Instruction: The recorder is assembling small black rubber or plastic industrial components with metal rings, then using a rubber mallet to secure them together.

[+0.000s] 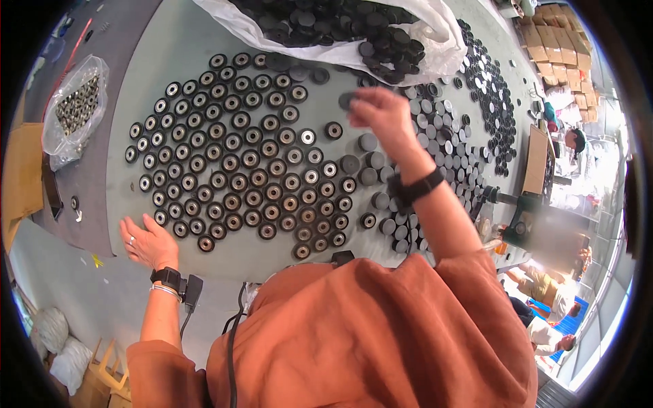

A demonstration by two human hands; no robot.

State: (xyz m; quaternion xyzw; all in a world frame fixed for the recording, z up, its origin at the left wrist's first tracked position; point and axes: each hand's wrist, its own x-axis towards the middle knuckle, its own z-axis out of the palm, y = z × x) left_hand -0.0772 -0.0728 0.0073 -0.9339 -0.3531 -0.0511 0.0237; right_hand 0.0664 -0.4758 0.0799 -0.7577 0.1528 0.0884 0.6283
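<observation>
My right hand (381, 117) is pinched on a dark round cap (346, 101), held over the far middle of the table. Below it lies a single black wheel with a metal center (333, 130), apart from the others. To the left, many such black wheels (233, 141) lie flat in close rows, their metal centers facing up. My left hand (148, 243) rests open at the table's near left edge, fingers spread. It is beside the nearest wheels and holds nothing. Plain dark caps (350, 164) lie between the wheels and the heap on the right.
A large white sack (442, 41) full of black round parts lies open at the far side. More grey and black caps (435, 129) spread to the right. A clear bag of small metal parts (78, 102) stands far left. A green machine (527, 214) and other people are at right.
</observation>
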